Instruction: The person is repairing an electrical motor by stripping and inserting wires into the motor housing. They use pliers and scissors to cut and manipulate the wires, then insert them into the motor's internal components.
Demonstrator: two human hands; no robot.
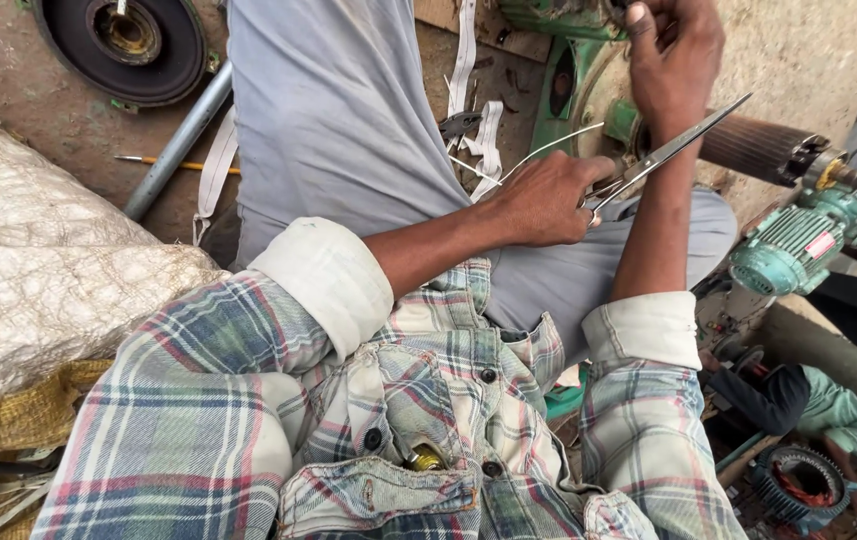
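While the left hand [548, 200] grips the loops of the steel scissors [663, 155], blades parted and angled up to the right, it also seems to pinch a thin white cord [548, 148] trailing left. The right hand [673, 55] is clenched higher up against the green metal motor housing [558, 95]; what it holds cannot be made out. Since the blade tips lie close to the right forearm, a slip could nick skin, or the slack cord could slide free.
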